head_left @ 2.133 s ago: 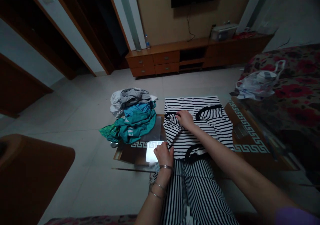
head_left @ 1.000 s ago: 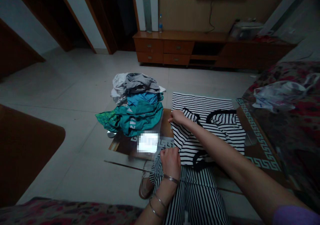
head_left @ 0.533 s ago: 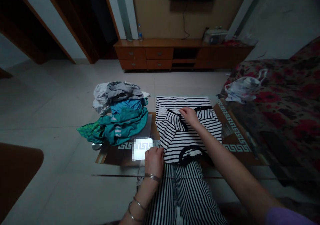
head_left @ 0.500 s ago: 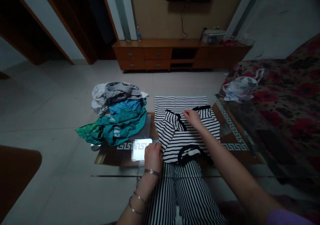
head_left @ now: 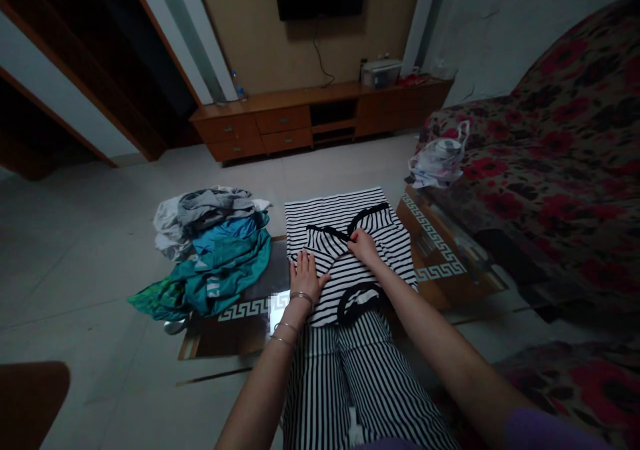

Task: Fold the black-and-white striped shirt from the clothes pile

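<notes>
The striped shirt [head_left: 345, 273] lies on the table [head_left: 225, 338], its black collar [head_left: 343, 307] toward the near edge. The hands are apart — left hand [head_left: 304, 281] spread flat on the cloth, right hand [head_left: 364, 247] pinching a black cuff [head_left: 327, 230]. A clothes pile [head_left: 225, 263] sits at the left end.

We reach forward and down, our left forearm [head_left: 261, 382] angling up to a left hand [head_left: 305, 279] laid palm down with fingers spread and thumb out, while our right forearm [head_left: 429, 330] slants inward to a right hand [head_left: 365, 247] curled in a fingertip pinch.
</notes>
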Motion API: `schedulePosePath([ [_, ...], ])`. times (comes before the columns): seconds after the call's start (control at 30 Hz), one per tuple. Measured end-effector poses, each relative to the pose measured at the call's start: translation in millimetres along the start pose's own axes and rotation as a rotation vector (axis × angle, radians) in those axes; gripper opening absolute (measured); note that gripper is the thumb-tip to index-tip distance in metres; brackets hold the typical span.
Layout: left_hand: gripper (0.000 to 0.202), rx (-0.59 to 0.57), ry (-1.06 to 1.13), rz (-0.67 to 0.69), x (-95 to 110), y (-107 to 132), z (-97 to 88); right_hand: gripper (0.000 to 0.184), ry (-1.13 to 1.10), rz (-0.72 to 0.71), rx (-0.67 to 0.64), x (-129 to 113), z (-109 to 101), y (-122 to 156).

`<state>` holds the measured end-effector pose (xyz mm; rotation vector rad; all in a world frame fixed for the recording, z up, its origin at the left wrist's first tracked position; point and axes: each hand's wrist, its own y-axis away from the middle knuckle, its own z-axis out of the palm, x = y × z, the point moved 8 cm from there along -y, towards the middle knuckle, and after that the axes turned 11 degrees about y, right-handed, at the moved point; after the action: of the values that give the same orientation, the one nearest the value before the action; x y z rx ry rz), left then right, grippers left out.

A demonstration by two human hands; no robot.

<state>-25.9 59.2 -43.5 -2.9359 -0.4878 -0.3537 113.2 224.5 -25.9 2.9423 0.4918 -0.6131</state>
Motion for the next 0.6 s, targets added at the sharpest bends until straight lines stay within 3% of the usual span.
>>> schedulePosePath([
  [0.17, 0.07, -0.047, -0.051, 0.016, 3.2, -1.1, -3.5, 0.027, 0.142, -0.082, -0.002, -4.7, -7.4, 7.3],
  [0.23, 0.061, -0.053, -0.051, 0.005, 4.2, -7.0, -9.9, 0.029, 0.222, -0.134, 0.067, -16.4, -17.6, 16.1],
  [0.33, 0.047, 0.026, -0.052, 0.006, 9.4, -25.8, -25.6, 0.033, 0.262, -0.288, 0.205, -40.4, -26.2, 32.3],
  [0.43, 0.048, 0.059, -0.053, 0.073, 22.2, -49.5, -27.0, 0.037, 0.258, -0.44, 0.237, -54.7, -8.3, 45.9],
  [0.6, 0.054, -0.064, -0.047, 0.065, 25.8, -69.6, 4.5, 0.042, 0.228, -0.414, 0.215, -44.7, 32.5, 49.1],
])
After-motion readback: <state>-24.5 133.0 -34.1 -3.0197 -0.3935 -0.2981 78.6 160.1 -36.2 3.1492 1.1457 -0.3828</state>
